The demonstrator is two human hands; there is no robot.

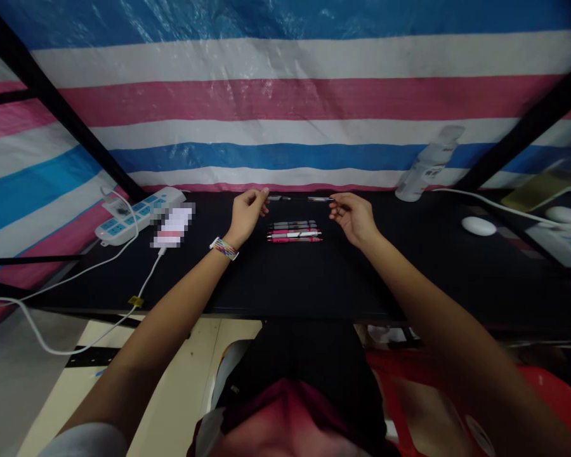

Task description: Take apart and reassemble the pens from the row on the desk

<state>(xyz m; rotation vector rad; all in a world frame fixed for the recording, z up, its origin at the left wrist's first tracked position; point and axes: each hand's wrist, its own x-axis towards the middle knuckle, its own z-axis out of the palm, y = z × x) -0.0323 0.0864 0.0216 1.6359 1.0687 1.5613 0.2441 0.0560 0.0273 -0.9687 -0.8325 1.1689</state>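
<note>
At the back of the black desk, my left hand is closed in a pinch on a short grey pen part. Opposite it, my right hand pinches another slim pen part, pale with a dark end. The two parts point at each other, nearly in line, with a dark stretch between them; whether anything joins them there I cannot tell. Just in front lies a neat row of several pens, side by side, some dark grey and some pink or white. Neither hand touches that row.
On the left of the desk are a white power strip and a pixelated phone on a cable. Rightward stand a clear bottle, a white mouse-shaped object and a yellowish bottle. Striped sheeting hangs behind.
</note>
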